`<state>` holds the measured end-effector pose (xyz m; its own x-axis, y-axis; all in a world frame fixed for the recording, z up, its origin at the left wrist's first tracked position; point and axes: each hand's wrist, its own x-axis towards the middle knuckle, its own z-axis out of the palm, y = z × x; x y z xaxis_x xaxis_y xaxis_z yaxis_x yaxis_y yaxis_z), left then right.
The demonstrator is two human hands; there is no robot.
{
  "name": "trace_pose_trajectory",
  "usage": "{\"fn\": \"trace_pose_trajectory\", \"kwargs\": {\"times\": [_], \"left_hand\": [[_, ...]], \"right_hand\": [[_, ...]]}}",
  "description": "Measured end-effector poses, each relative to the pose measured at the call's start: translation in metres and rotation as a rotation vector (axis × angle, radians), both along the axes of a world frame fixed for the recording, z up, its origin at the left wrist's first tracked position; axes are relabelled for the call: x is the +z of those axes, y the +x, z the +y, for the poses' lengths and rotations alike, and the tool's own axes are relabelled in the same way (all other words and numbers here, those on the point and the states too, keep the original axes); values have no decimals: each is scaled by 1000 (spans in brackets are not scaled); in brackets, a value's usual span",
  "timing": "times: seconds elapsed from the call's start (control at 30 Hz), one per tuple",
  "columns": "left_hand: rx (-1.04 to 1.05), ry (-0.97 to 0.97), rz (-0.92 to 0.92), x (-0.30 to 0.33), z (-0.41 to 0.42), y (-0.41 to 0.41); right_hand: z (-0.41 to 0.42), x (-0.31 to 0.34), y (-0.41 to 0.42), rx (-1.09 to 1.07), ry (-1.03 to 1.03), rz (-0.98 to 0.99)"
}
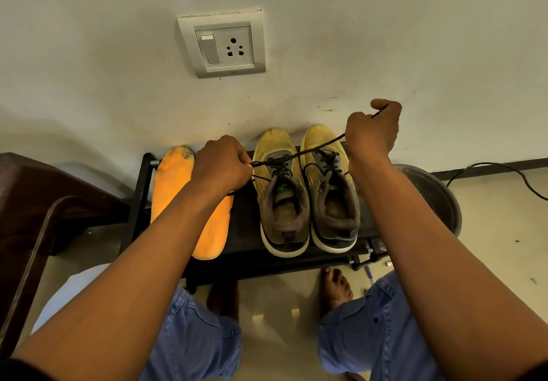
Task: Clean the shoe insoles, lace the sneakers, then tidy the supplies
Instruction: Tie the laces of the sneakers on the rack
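Two hands [221, 164] [372, 131], lace [320, 145] between.

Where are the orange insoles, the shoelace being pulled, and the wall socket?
orange insoles [170, 184], head view, middle of the left insole.
shoelace [321, 145], head view, taut stretch between the hands.
wall socket [234, 46], head view, socket face.

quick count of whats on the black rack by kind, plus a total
Sneakers: 2, the left one and the right one, side by side
Orange insoles: 2, one nearer the rack's left end, the other partly under the left forearm
Black lace: 1, pulled taut between the left hand and right hand
Total: 5 on the rack
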<state>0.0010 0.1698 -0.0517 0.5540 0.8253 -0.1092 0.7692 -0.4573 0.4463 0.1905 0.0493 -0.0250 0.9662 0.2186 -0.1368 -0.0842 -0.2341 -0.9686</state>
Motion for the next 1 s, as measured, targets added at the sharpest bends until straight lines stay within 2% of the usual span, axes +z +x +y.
{"fn": "trace_pose_trajectory", "kwargs": {"times": [0.1,0.2,0.33,0.43,0.5,0.6,0.83,1.0], "left_hand": [[0,-8,2,0,0,1],[-1,-25,-13,0,0,2],[9,-63,-44,1,2,3],[15,-71,-76,2,3,4],[13,-79,-104,4,3,4],[15,-100,-146,8,2,3],[-18,-91,-136,24,2,-1],[-31,-86,-58,27,1,-4]], "right_hand": [[-1,2,-2,11,-133,-105],[-1,-1,-4,144,-188,-275],[7,-8,-10,517,-186,-345],[12,-13,-19,839,-316,-416],[13,-17,-23,972,-404,-466],[12,-19,-23,1019,-476,-507],[-1,1,-11,974,-497,-508],[-11,10,-6,911,-687,-571]]}}
